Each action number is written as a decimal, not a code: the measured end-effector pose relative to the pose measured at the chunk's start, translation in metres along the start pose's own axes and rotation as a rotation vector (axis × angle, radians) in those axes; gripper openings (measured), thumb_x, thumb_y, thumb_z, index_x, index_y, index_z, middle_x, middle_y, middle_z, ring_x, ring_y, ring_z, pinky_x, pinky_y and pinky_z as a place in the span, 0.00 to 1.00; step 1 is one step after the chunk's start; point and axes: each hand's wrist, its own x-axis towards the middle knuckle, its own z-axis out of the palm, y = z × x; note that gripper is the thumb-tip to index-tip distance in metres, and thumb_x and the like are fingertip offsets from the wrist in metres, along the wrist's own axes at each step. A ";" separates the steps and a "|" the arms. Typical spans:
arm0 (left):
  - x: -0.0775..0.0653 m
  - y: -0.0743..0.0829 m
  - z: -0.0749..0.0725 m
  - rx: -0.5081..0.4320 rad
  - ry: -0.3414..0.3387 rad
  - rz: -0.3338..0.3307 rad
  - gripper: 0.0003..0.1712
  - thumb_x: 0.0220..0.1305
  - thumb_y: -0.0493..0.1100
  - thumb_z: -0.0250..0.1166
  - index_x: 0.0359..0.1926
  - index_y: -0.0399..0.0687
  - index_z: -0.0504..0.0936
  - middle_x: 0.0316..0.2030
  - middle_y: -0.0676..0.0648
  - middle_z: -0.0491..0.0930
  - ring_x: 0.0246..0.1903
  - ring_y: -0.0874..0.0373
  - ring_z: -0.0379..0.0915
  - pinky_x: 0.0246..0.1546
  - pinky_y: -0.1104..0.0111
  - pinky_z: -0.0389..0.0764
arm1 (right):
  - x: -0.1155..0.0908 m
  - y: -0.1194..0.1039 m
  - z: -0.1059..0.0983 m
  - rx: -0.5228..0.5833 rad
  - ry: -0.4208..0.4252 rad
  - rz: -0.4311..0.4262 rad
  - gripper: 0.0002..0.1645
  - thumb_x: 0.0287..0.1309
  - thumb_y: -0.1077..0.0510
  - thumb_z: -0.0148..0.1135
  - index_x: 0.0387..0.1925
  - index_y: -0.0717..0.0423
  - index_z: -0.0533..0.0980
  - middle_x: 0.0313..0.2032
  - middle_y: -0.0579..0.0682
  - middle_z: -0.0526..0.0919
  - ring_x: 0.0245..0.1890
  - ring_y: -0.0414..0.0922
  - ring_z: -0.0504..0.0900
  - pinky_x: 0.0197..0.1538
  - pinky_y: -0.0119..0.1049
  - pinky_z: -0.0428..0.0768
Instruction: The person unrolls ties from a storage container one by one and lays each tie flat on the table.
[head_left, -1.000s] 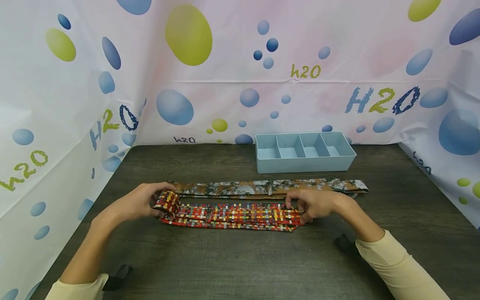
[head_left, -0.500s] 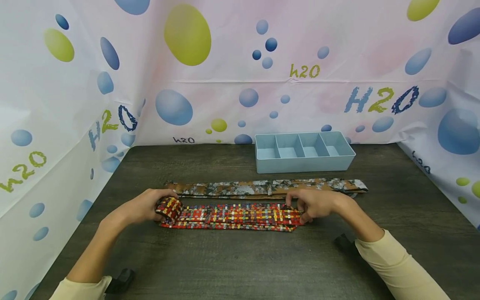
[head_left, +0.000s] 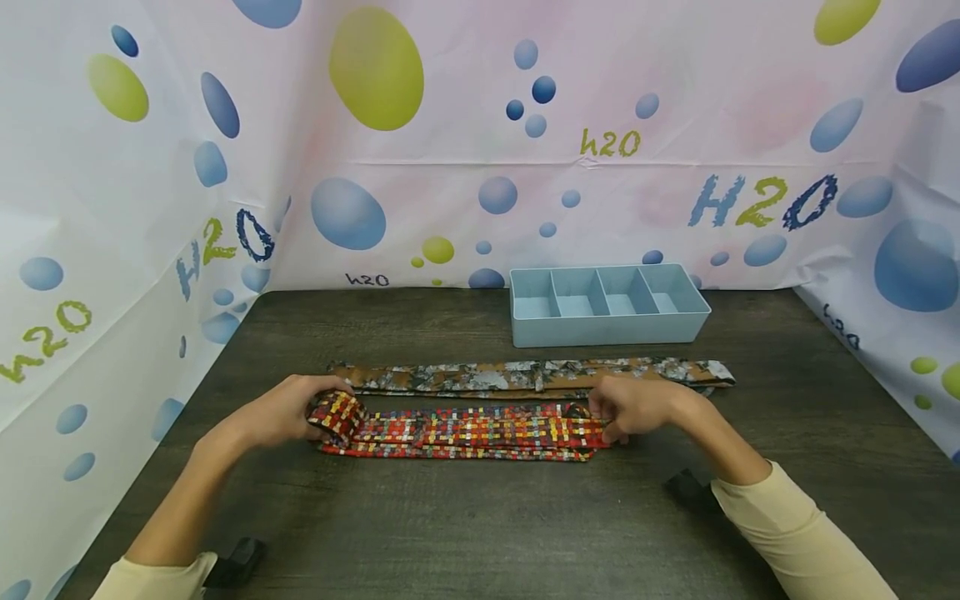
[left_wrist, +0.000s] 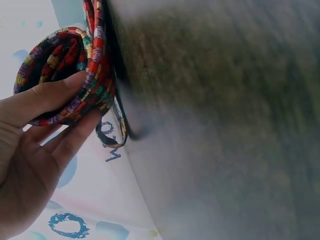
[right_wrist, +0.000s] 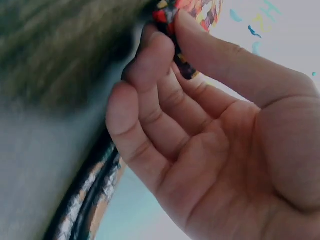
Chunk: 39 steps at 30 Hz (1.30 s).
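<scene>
A red, multicoloured checked necktie lies folded lengthwise across the dark table, its left end wound into a loose roll. My left hand grips that roll, with the thumb at its open side and the fingers beneath. At the tie's other end, my right hand pinches the edge between thumb and fingertips; the right wrist view shows a bit of patterned cloth there. Just behind lies a second necktie, brown with a grey-white floral print, stretched out flat.
A pale blue box with several compartments stands at the back of the table, right of centre. White sheeting printed with bubbles and lettering hangs behind and along the sides.
My left hand and the roll have shifted slightly, first right and then a little back. The right hand's fingers have drawn closer together at the tie's end. The floral tie and box stay put.
</scene>
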 end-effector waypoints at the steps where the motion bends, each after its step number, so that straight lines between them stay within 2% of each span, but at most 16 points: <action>1: 0.000 0.001 0.000 -0.006 0.007 0.000 0.34 0.51 0.26 0.77 0.61 0.32 0.78 0.47 0.43 0.83 0.41 0.56 0.80 0.37 0.62 0.82 | -0.001 0.001 -0.001 0.007 -0.002 -0.010 0.20 0.61 0.73 0.67 0.26 0.54 0.66 0.16 0.41 0.61 0.19 0.42 0.78 0.28 0.32 0.72; 3: 0.000 0.003 -0.001 -0.007 0.026 0.007 0.34 0.51 0.25 0.76 0.62 0.32 0.78 0.48 0.42 0.83 0.36 0.59 0.76 0.33 0.63 0.79 | -0.005 0.003 -0.005 0.022 -0.002 -0.031 0.18 0.61 0.74 0.66 0.27 0.55 0.68 0.18 0.41 0.65 0.20 0.40 0.76 0.28 0.33 0.73; 5: 0.000 0.006 -0.001 0.001 0.050 0.017 0.35 0.50 0.24 0.76 0.61 0.32 0.78 0.50 0.40 0.83 0.36 0.58 0.74 0.32 0.63 0.77 | -0.010 0.005 -0.009 0.042 -0.004 -0.048 0.16 0.61 0.74 0.65 0.28 0.56 0.70 0.19 0.41 0.67 0.21 0.39 0.74 0.28 0.33 0.73; 9: 0.002 0.016 0.000 0.008 0.091 0.046 0.34 0.49 0.24 0.77 0.60 0.33 0.79 0.51 0.38 0.83 0.42 0.50 0.80 0.37 0.60 0.81 | -0.024 0.010 -0.021 0.057 -0.004 -0.070 0.12 0.62 0.73 0.64 0.28 0.58 0.72 0.20 0.41 0.69 0.20 0.37 0.70 0.28 0.33 0.72; 12: 0.006 0.024 0.003 -0.020 0.100 0.058 0.34 0.49 0.25 0.77 0.60 0.32 0.79 0.50 0.38 0.83 0.47 0.45 0.82 0.41 0.58 0.85 | -0.036 0.014 -0.031 0.074 -0.011 -0.039 0.11 0.63 0.72 0.63 0.29 0.58 0.73 0.20 0.42 0.69 0.21 0.36 0.69 0.28 0.34 0.73; 18: 0.017 0.037 0.009 -0.064 0.097 0.078 0.33 0.51 0.25 0.77 0.60 0.33 0.78 0.51 0.38 0.83 0.47 0.45 0.82 0.42 0.59 0.85 | -0.051 0.022 -0.041 0.095 -0.019 0.076 0.10 0.60 0.73 0.63 0.30 0.58 0.73 0.20 0.44 0.69 0.20 0.38 0.70 0.28 0.36 0.75; 23: 0.025 0.040 0.016 -0.079 0.090 0.080 0.33 0.52 0.25 0.77 0.60 0.34 0.79 0.52 0.39 0.83 0.49 0.44 0.82 0.44 0.57 0.85 | -0.049 0.028 -0.038 0.119 -0.034 0.177 0.10 0.60 0.72 0.64 0.30 0.57 0.72 0.20 0.45 0.73 0.21 0.42 0.78 0.29 0.37 0.79; 28: 0.031 0.035 0.024 -0.054 0.050 0.094 0.33 0.52 0.26 0.77 0.60 0.35 0.79 0.52 0.39 0.83 0.50 0.42 0.81 0.48 0.52 0.84 | -0.042 0.032 -0.030 0.111 -0.049 0.262 0.07 0.60 0.71 0.62 0.31 0.58 0.75 0.23 0.47 0.81 0.21 0.39 0.79 0.27 0.34 0.74; 36: 0.037 0.033 0.026 -0.004 -0.008 0.090 0.33 0.53 0.28 0.78 0.61 0.33 0.78 0.51 0.40 0.83 0.50 0.43 0.82 0.48 0.52 0.84 | -0.035 0.033 -0.020 0.080 -0.027 0.326 0.08 0.56 0.72 0.59 0.30 0.57 0.76 0.23 0.49 0.83 0.18 0.38 0.79 0.24 0.31 0.70; 39: 0.039 0.034 0.025 0.016 -0.022 0.082 0.33 0.54 0.29 0.79 0.61 0.33 0.78 0.50 0.41 0.84 0.47 0.48 0.81 0.45 0.55 0.83 | -0.036 0.034 -0.020 0.084 -0.021 0.328 0.07 0.57 0.71 0.60 0.32 0.58 0.75 0.24 0.49 0.84 0.19 0.38 0.79 0.24 0.31 0.71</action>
